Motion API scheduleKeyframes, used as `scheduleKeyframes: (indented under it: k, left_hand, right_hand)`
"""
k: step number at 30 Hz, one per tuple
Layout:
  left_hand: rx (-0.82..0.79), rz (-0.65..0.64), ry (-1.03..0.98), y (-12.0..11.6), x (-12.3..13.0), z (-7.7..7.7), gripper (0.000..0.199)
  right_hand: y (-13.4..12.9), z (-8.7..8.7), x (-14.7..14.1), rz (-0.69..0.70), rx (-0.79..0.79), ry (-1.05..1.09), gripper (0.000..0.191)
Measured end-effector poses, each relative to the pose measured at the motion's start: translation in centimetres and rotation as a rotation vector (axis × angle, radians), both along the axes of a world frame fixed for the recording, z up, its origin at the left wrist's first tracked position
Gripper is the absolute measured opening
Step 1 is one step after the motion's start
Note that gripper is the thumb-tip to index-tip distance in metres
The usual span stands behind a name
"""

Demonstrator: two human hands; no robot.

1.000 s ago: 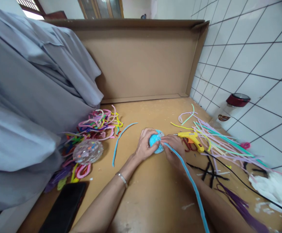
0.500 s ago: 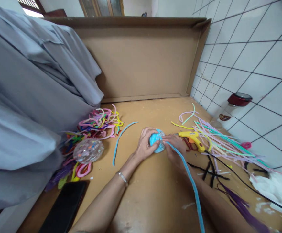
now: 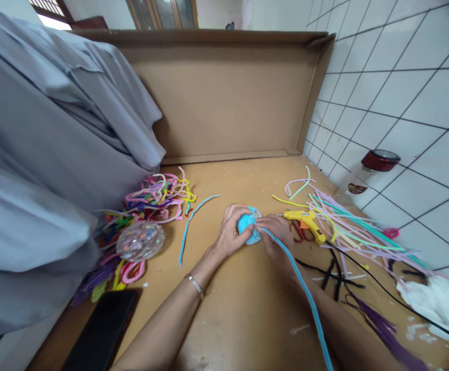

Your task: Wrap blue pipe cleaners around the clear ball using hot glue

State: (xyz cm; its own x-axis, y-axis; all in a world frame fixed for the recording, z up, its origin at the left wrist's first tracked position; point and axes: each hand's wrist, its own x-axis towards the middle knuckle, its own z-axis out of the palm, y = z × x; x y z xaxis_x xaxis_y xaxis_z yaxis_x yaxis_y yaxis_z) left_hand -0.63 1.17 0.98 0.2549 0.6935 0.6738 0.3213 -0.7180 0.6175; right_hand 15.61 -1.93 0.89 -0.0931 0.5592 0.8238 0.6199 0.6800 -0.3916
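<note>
Yellow glue gun (image 3: pixel 305 221) beside right hand (image 3: pixel 278 238), clear jar (image 3: pixel 368 178), black phone (image 3: pixel 103 330)

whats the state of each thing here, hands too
round blue piece, held, partly hidden
left hand, curled around it
long blue strip, one end at the piece, rest trailing nearward
right hand, pinching that strip beside the piece
short blue strip, loose, curved
glue gun, lying down, corded
jar, lid on
phone, lying flat, screen dark
</note>
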Motion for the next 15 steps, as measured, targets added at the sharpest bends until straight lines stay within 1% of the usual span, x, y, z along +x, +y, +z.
scheduleKeyframes:
  k: [6, 10, 15]
  left_hand:
    - [-0.006, 0.015, 0.004, -0.07, 0.09, 0.10, 0.022]
    - [0.000, 0.008, -0.004, -0.09, 0.10, 0.08, 0.022]
    - [-0.022, -0.001, -0.002, -0.04, 0.09, -0.22, 0.023]
  right_hand:
    - [0.10, -0.07, 0.03, 0.047, 0.037, 0.024, 0.013]
    - [0.26, -0.40, -0.07, 0.048, 0.068, 0.039, 0.012]
    - [0.36, -0.68, -0.05, 0.056, 0.037, 0.032, 0.012]
